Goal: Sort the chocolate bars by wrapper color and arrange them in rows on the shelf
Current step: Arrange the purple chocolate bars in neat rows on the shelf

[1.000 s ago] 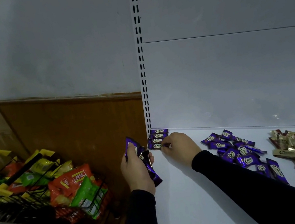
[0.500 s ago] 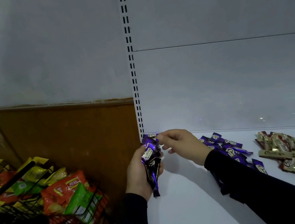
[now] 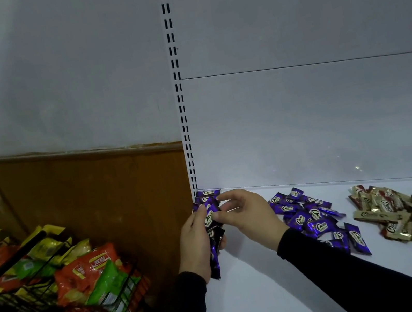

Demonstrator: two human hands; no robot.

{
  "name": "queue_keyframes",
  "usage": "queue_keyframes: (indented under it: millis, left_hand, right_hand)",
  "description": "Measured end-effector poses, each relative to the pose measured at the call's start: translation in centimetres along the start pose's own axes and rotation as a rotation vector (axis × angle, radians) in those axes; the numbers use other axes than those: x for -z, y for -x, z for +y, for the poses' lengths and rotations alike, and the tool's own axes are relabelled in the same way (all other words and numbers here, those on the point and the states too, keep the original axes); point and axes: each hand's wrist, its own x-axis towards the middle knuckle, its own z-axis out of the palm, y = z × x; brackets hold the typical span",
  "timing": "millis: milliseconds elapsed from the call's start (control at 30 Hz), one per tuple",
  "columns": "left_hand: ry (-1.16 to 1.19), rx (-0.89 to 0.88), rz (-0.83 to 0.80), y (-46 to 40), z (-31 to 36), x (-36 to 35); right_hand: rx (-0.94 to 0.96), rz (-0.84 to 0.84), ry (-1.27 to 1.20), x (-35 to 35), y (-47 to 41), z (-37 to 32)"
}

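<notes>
My left hand [image 3: 196, 242] grips light, slippery purple bars [image 3: 214, 238]; my right hand [image 3: 247, 215] pinches one by its crimped end.

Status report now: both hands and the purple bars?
Left hand grips purple bars. Right hand pinches the top one. Purple row started at shelf corner. Nothing blocking.

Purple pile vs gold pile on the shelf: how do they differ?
Colour: the purple pile has purple wrappers, the gold pile gold ones with brown. Place: the purple pile lies nearer the hands and is partly hidden behind the right forearm; the gold pile lies further right, in full view. Use: the bars held by the left hand and pinched by the right hand match the purple pile, not the gold. Both are loose unsorted heaps on the white shelf.
</notes>
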Motion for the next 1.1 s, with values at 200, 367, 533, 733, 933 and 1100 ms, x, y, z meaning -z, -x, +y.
queue_keyframes:
  millis: [200, 367, 533, 733, 933, 1100]
  left_hand:
    - [0.044, -0.006, 0.023, 0.0, 0.1, 0.1]
    - [0.025, -0.077, 0.202, -0.4, 0.2, 1.1]
    - [-0.138, -0.181, 0.326, -0.3, 0.3, 3.5]
    - [-0.263, -0.248, 0.295, 0.1, 0.3, 4.6]
    - [-0.304, -0.269, 0.258, 0.5, -0.1, 5.3]
    - [-0.303, -0.295, 0.253, 0.7, -0.4, 5.3]
  right_hand:
    - [-0.063, -0.048, -0.205, 0.4, 0.1, -0.3]
    - [-0.139, -0.032, -0.487, 1.0, 0.0, 0.2]
    - [-0.224, 0.052, -0.389, 0.1, -0.5, 1.6]
    - [-0.138, 0.104, 0.432, -1.2, -0.9, 2.5]
    - [0.019, 0.03, 0.635, -1.2, -0.5, 3.0]
    - [0.037, -0.004, 0.652, -1.9, -1.2, 2.9]
